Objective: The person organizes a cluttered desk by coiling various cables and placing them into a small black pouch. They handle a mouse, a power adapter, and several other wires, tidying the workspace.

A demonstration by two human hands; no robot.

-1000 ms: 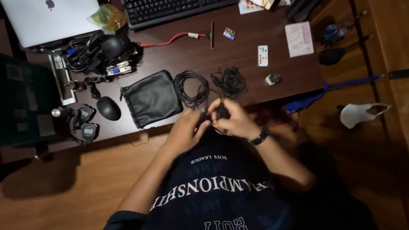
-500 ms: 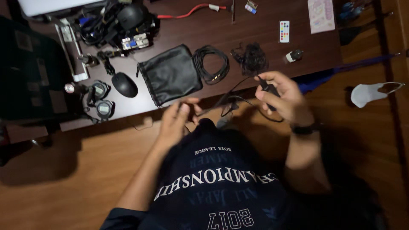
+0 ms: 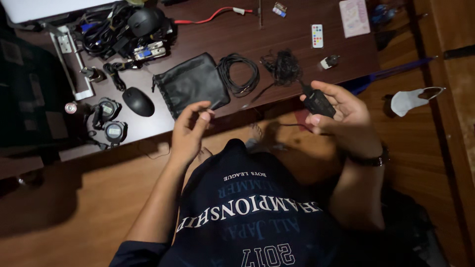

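Right hand (image 3: 341, 116) with black device (image 3: 317, 102), now farther from left hand (image 3: 190, 131).

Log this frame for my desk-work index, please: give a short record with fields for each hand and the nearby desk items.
view: head camera, looking down at a dark wooden desk
left hand: raised at the desk edge, thumb and fingers pinching a thin black cable
right hand: palm up, grip closed on a small black box
beside left hand: black drawstring pouch, coiled black cable
beside right hand: tangled black wire
further left: black mouse, two stopwatches
far edge: white remote with coloured buttons
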